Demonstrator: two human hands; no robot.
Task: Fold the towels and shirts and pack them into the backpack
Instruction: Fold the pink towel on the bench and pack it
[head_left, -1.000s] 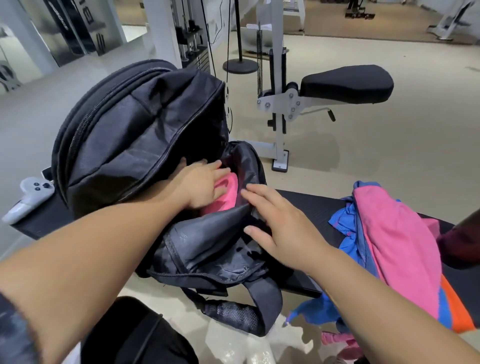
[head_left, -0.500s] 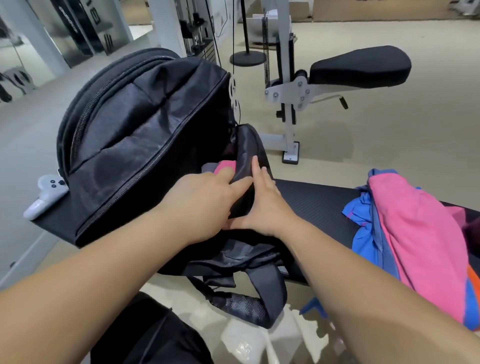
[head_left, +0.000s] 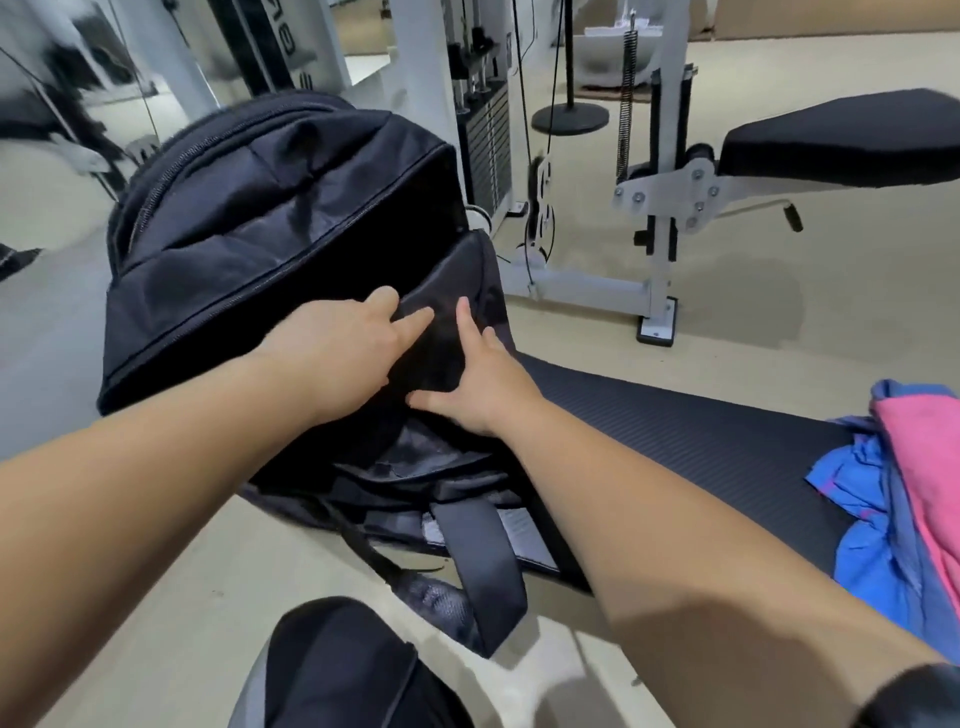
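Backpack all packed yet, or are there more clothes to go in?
Not yet. Done: whatever is inside the black fabric backpack is hidden, so packed items cannot be counted. In hand: the left hand and right hand press on its dark front flap. Left: a crumpled pile of pink and blue clothes on the black padded bench is unfolded and unpacked.

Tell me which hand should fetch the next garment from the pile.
Right, probably. The right hand rests on the backpack, on the side nearer the clothes pile on the bench; the left hand is farther off and could steady it.
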